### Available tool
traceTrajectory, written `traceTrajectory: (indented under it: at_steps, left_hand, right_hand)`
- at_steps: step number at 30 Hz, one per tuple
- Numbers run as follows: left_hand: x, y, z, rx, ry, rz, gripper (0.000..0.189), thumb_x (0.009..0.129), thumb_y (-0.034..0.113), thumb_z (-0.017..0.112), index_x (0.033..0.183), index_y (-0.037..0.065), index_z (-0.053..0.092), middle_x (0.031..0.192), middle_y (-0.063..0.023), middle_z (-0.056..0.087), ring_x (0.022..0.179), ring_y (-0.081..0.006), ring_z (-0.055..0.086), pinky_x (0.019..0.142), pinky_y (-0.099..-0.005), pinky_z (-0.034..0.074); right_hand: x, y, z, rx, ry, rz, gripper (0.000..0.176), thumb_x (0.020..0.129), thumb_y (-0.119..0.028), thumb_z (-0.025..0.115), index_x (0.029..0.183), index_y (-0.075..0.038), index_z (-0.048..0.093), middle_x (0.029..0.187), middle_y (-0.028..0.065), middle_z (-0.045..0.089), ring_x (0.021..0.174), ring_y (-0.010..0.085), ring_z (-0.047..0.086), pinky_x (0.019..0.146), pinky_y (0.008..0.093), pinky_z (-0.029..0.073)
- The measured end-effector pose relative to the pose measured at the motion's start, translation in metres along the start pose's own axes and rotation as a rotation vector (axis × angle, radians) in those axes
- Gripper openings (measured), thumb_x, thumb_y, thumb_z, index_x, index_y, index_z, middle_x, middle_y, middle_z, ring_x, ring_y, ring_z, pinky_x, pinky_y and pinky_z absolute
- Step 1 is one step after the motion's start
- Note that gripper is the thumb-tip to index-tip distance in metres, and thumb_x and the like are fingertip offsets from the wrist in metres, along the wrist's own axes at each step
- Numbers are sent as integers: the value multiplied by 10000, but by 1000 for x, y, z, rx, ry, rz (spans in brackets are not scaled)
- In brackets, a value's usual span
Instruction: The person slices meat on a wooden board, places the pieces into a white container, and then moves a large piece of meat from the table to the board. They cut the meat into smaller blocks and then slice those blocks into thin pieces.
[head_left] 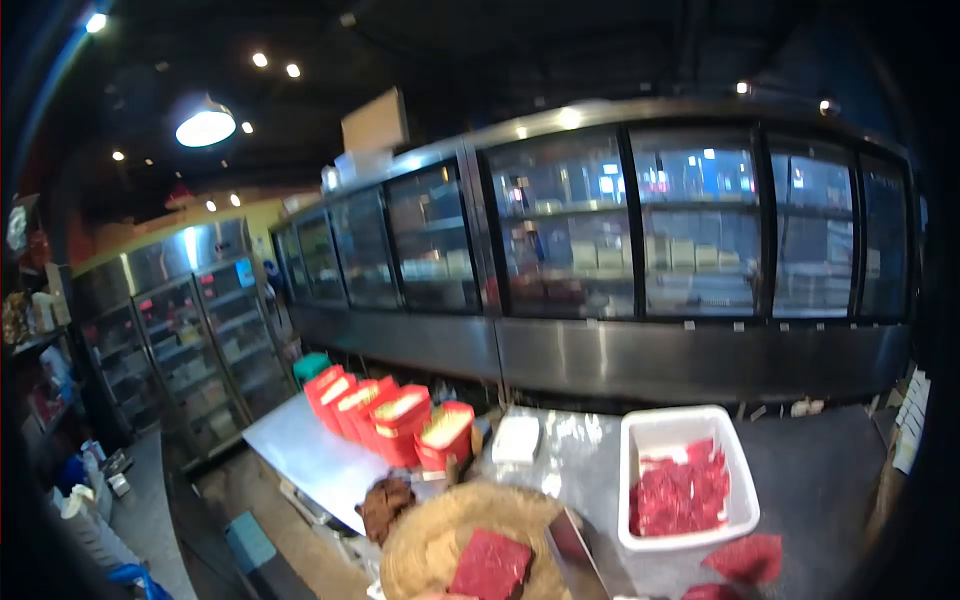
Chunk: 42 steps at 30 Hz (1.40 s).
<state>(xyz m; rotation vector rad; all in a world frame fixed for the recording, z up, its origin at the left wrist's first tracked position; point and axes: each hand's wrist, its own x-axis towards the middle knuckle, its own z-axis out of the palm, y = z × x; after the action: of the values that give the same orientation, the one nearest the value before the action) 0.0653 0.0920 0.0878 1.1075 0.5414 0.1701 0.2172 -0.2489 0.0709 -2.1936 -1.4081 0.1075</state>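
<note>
From my head camera, my hands sit below the near edge of the view, so I cannot tell whether they are open, closed or gripping anything. A pale sliver at the very bottom edge is too small to make out.

Nearest to that edge is the slab of red meat. It lies flat on the round wooden chopping block, right of the block's centre. Just right of the slab a cleaver blade rests with its steel face up, crossing the block's right rim; its handle runs out of sight below.

Right of the cleaver stands a white tub on the steel worktop, its near half filled with cut red meat. More loose meat pieces lie on the worktop just near and right of the tub. A small white container sits beyond the block, left of the tub. Left of it a row of red boxes runs away to the far left, and their pale fronts are too blurred to read. A dark brown lump touches the block's left rim.

The worktop's left edge runs diagonally just past that lump, with the floor below it. There is bare steel between the block and the tub, and beyond the red boxes to the far left.

A long glass-fronted chiller fills the far side. Small tags on its lower rail are too small to read. A second, taller glass cabinet stands far left under a round ceiling lamp.
</note>
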Motion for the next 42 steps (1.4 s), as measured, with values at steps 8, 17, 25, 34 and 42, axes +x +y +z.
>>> traceTrajectory:
  at_steps: [8, 17, 25, 34, 42]
  left_hand:
    - [-55, -83, 8, -305, 41, -125, 594, 780, 46, 784, 1317, 7, 535, 1230, -151, 652, 1112, -301, 645, 977, -454, 514]
    - [-54, -87, 4, -438, 114, -138, 613, 746, -86, 755, 1307, 21, 532, 1226, -102, 646, 1124, -240, 625, 997, -395, 490]
    - [-55, -86, 11, -413, 140, -110, 635, 736, -120, 746, 1316, 18, 528, 1210, -98, 657, 1103, -230, 638, 989, -375, 495]
    - [-66, -50, 50, 514, 383, 209, 558, 732, -32, 781, 1248, -41, 570, 1049, -138, 708, 944, -199, 689, 859, -304, 535]
    - [-71, -48, 62, 895, 387, 324, 529, 689, 19, 817, 1174, -23, 611, 917, -168, 716, 876, -240, 722, 803, -325, 547]
  right_hand:
    - [6, -11, -6, 147, -2, 86, 232, 876, -206, 634, 755, -24, 557, 596, 221, 566, 564, 422, 586, 526, 524, 453]
    - [15, -18, -10, 188, -152, 447, 228, 849, -172, 659, 757, 9, 554, 701, 224, 628, 679, 435, 630, 621, 530, 486]
    - [13, -13, -5, 306, -153, 552, 245, 845, -158, 672, 762, 35, 546, 682, 254, 598, 687, 456, 617, 596, 508, 475]
    - [12, -14, -3, 273, -134, 530, 269, 839, -148, 680, 728, 32, 513, 662, 256, 580, 677, 452, 617, 573, 503, 464]
    - [18, -24, -10, 228, -116, 455, 264, 836, -135, 681, 707, 4, 497, 610, 218, 556, 604, 428, 592, 544, 500, 442]
